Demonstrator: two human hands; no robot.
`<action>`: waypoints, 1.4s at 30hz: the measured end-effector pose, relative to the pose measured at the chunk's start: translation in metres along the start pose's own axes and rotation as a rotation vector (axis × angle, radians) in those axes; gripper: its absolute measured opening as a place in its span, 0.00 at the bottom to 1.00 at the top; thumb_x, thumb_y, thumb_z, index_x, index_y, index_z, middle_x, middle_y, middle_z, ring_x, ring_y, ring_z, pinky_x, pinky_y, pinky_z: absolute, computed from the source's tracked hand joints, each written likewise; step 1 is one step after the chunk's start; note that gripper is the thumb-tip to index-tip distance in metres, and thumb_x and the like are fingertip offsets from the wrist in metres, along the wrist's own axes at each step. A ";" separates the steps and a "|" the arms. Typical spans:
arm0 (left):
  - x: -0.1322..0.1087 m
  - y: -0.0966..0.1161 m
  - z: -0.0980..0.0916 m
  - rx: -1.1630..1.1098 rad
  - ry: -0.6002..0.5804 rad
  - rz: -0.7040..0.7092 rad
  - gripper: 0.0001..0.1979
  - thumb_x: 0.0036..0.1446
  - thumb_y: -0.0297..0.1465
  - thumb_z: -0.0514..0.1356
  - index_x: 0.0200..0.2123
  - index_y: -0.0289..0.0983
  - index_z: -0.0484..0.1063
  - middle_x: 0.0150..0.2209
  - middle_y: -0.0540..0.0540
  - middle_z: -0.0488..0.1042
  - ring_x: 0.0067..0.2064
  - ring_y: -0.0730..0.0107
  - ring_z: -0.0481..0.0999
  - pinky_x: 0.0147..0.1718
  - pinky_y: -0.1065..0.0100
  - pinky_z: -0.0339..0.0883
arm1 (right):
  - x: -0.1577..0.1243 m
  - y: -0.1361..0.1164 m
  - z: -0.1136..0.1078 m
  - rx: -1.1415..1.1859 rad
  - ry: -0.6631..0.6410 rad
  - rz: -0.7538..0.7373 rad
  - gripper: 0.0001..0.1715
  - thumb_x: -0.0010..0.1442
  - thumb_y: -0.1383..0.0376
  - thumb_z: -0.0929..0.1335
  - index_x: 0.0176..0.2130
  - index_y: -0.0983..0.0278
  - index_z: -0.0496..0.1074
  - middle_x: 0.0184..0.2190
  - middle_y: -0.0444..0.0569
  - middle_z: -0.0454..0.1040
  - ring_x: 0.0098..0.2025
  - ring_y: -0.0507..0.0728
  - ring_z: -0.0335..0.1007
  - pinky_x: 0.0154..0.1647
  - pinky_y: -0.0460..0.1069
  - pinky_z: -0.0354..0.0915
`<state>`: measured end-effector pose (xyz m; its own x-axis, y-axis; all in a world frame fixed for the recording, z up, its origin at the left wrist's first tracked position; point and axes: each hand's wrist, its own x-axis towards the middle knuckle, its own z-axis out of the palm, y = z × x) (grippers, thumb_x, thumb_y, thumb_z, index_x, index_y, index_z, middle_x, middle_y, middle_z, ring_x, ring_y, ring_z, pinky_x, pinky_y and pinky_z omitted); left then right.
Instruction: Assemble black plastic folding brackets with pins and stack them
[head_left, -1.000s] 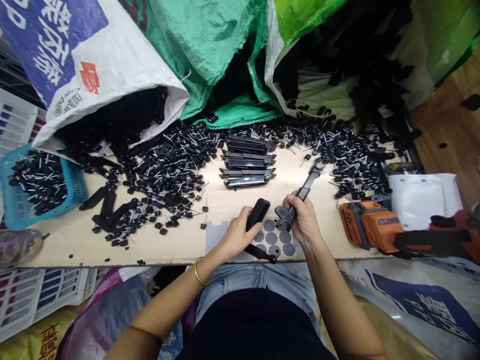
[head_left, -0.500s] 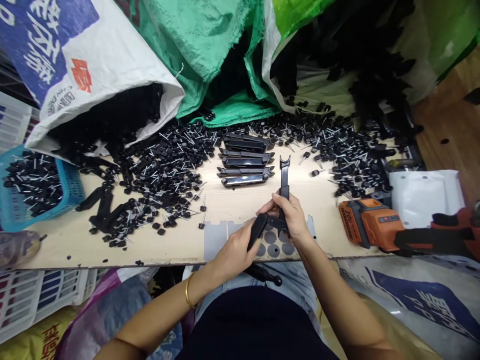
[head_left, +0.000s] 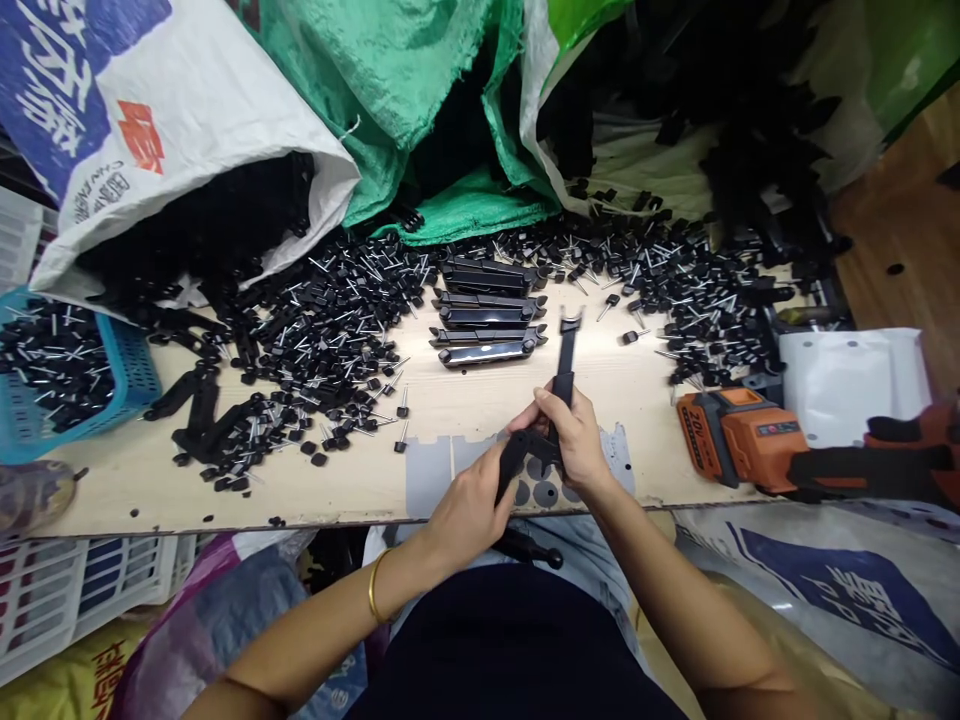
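My left hand (head_left: 471, 508) is closed round a black plastic handle piece (head_left: 512, 462) at the near edge of the wooden board (head_left: 480, 400). My right hand (head_left: 574, 432) grips a long black forked bar (head_left: 566, 358) that points away from me; its near end meets the piece in my left hand. Under both hands lies a grey sheet with round holes (head_left: 541, 488). A short black rod (head_left: 529, 548) shows below the board edge near my lap.
Several assembled black parts (head_left: 487, 318) lie stacked in rows mid-board. Loose black pins (head_left: 322, 330) cover the left and right (head_left: 697, 300). A blue basket (head_left: 67, 370) of pins sits far left, an orange power drill (head_left: 742, 440) at right, open sacks (head_left: 187, 130) behind.
My right hand swung the forked bar upright and brought it to the left hand's piece; both hands drew together over the grey sheet. The view shifted slightly.
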<state>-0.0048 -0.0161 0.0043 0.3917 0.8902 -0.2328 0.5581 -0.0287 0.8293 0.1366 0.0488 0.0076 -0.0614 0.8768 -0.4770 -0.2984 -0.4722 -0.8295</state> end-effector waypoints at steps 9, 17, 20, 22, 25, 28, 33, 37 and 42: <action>-0.012 0.004 0.010 0.029 -0.047 -0.022 0.23 0.60 0.27 0.50 0.58 0.34 0.50 0.48 0.35 0.71 0.47 0.55 0.75 0.42 0.56 0.72 | -0.002 0.019 0.006 0.048 0.043 0.003 0.18 0.51 0.55 0.68 0.21 0.62 0.62 0.13 0.42 0.69 0.15 0.51 0.64 0.17 0.45 0.63; -0.013 -0.002 0.010 0.137 -0.110 0.005 0.23 0.61 0.26 0.47 0.58 0.31 0.46 0.46 0.32 0.70 0.44 0.54 0.76 0.40 0.53 0.72 | -0.003 0.022 0.001 0.135 0.001 -0.046 0.15 0.54 0.59 0.67 0.22 0.62 0.61 0.14 0.41 0.69 0.16 0.51 0.65 0.20 0.46 0.64; -0.012 -0.002 0.007 0.178 -0.127 0.028 0.24 0.61 0.26 0.47 0.59 0.32 0.45 0.46 0.34 0.70 0.45 0.54 0.75 0.41 0.53 0.72 | -0.003 0.023 0.000 0.178 -0.007 -0.079 0.15 0.55 0.60 0.67 0.22 0.62 0.61 0.14 0.40 0.68 0.16 0.50 0.64 0.21 0.46 0.64; -0.010 -0.002 0.004 0.210 -0.148 0.041 0.23 0.61 0.26 0.48 0.58 0.33 0.46 0.46 0.35 0.70 0.45 0.55 0.75 0.41 0.53 0.72 | -0.002 0.022 -0.002 0.155 -0.044 -0.066 0.16 0.55 0.60 0.67 0.21 0.62 0.62 0.13 0.40 0.68 0.17 0.51 0.65 0.22 0.47 0.65; -0.006 -0.002 0.001 0.284 -0.197 0.024 0.22 0.60 0.23 0.47 0.58 0.32 0.49 0.45 0.35 0.71 0.45 0.54 0.75 0.41 0.53 0.72 | -0.001 0.020 -0.006 0.123 -0.088 -0.048 0.16 0.54 0.60 0.68 0.21 0.62 0.62 0.13 0.40 0.67 0.17 0.51 0.65 0.23 0.47 0.65; -0.003 -0.002 0.000 0.331 -0.211 -0.020 0.22 0.60 0.22 0.46 0.57 0.32 0.50 0.44 0.35 0.71 0.45 0.55 0.75 0.41 0.53 0.72 | 0.000 0.022 -0.007 0.182 -0.018 -0.070 0.15 0.54 0.60 0.67 0.22 0.62 0.61 0.13 0.39 0.66 0.17 0.51 0.65 0.23 0.47 0.65; -0.002 0.002 0.006 0.345 -0.150 -0.078 0.19 0.60 0.22 0.45 0.55 0.33 0.53 0.42 0.37 0.72 0.44 0.57 0.75 0.40 0.55 0.71 | -0.001 0.029 -0.005 0.205 0.073 -0.066 0.15 0.54 0.58 0.67 0.22 0.61 0.60 0.13 0.39 0.66 0.17 0.51 0.65 0.22 0.46 0.64; 0.000 0.008 0.009 0.393 -0.158 -0.125 0.18 0.61 0.22 0.45 0.54 0.32 0.54 0.41 0.37 0.73 0.42 0.56 0.76 0.39 0.56 0.72 | -0.001 0.030 -0.001 0.216 0.120 -0.094 0.17 0.54 0.58 0.68 0.20 0.62 0.61 0.13 0.40 0.66 0.18 0.51 0.66 0.23 0.47 0.65; 0.005 0.016 0.004 0.332 -0.150 -0.173 0.16 0.61 0.22 0.46 0.52 0.32 0.56 0.41 0.36 0.73 0.42 0.56 0.76 0.39 0.56 0.72 | -0.001 0.029 0.003 0.242 0.171 -0.158 0.15 0.56 0.59 0.67 0.23 0.62 0.62 0.14 0.40 0.66 0.18 0.51 0.67 0.23 0.47 0.66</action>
<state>0.0090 -0.0136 0.0148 0.3596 0.8194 -0.4464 0.8214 -0.0510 0.5681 0.1254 0.0347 -0.0151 0.1576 0.8997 -0.4071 -0.5107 -0.2786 -0.8134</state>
